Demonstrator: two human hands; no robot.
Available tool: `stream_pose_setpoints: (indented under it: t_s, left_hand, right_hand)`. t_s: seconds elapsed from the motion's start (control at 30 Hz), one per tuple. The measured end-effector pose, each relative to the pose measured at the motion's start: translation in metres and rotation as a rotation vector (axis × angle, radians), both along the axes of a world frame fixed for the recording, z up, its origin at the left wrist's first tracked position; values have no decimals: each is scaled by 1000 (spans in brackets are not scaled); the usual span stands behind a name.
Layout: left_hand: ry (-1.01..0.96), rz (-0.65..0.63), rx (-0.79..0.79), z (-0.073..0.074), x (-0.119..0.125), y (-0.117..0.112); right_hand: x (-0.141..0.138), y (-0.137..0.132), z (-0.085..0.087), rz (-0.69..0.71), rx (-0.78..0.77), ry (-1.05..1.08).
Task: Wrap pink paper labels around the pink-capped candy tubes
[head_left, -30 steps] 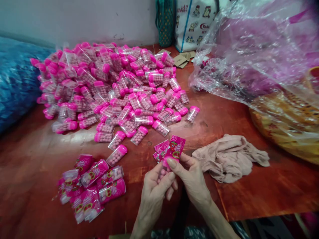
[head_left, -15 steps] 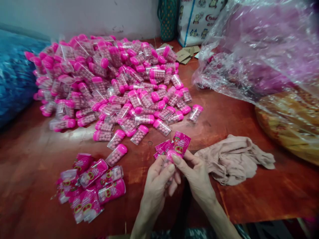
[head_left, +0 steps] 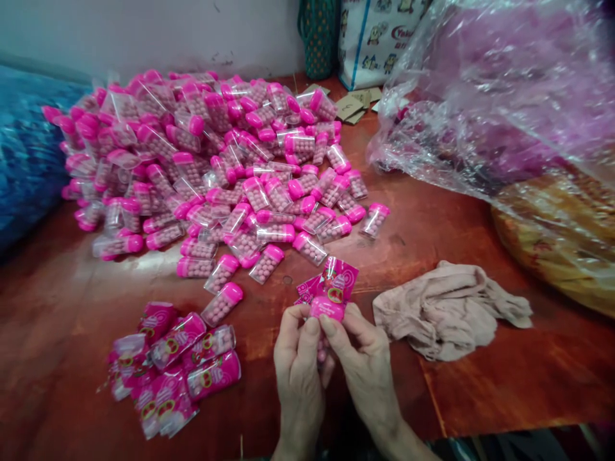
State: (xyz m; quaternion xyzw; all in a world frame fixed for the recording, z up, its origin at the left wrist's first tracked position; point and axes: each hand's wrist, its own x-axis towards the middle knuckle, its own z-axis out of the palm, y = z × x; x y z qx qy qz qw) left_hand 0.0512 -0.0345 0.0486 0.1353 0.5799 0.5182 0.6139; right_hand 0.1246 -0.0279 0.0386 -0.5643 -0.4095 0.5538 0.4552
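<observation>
From my remote seat I see one small bottle (head_left: pixel 322 351), low and central in the frame, grasped by both hands at once; its long axis runs up the picture, pink cap (head_left: pixel 327 310) away from me, beaded body mostly hidden between the fingers; the left hand (head_left: pixel 300 358) and the right hand (head_left: pixel 366 358) flank it about equally, thumbs on my side; a printed pink wrapper (head_left: pixel 341 279) shows just beyond the cap, a little to the right; I judge that alignment the key one, with the right hand nearer; whether its hidden fingers pinch the wrapper, I cannot tell.
</observation>
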Motion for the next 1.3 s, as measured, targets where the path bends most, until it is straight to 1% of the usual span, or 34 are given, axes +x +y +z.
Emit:
stream_pose_setpoints:
  t_s: [0.13,0.23,0.3,0.37,0.43,0.5,0.6,0.67,0.73,0.8,0.87,0.93,1.1,1.2,1.3]
  left_hand:
    - [-110,-95,56,-2,-1,7]
    - [-148,-123,49,-3,-3,8]
    - [-180,-125,22,-3,-4,7]
    - [-204,-120,0,-3,-3,5]
    - [-203,-93,-6,-1,-2,3]
    - [-173,-23,-13,2,0,1]
    - [-123,90,-4,3,1,0]
    - [-119,104,30,1,1,1]
    - [-127,64,67,-2,-1,3]
    - [-109,13,96,-4,-3,4]
    - [-61,-34,112,-5,-5,3]
    - [-8,-83,110,-5,-7,1]
    - [147,-186,89,-8,-7,-3]
    - [224,-218,82,-10,-5,-4]
    - [241,-244,77,-11,-5,-2]
  right_hand:
    - [12,2,-4,-26,-54,172]
    - [19,4,-6,-86,-77,284]
    - [19,5,-5,-66,-79,310]
    - [16,4,-2,-41,-62,276]
    - [10,1,1,-66,-34,181]
    - [3,-3,3,-95,-2,84]
    - [-4,-7,3,-44,25,38]
    - [-3,-6,2,2,11,46]
    - [1,-3,0,30,-28,108]
    - [8,2,-1,28,-61,228]
    - [14,7,-3,12,-77,354]
    - [18,10,-5,-12,-88,418]
    - [20,10,-8,-30,-145,358]
    - [19,9,-5,-67,-72,255]
    - [20,9,-3,-117,-9,129]
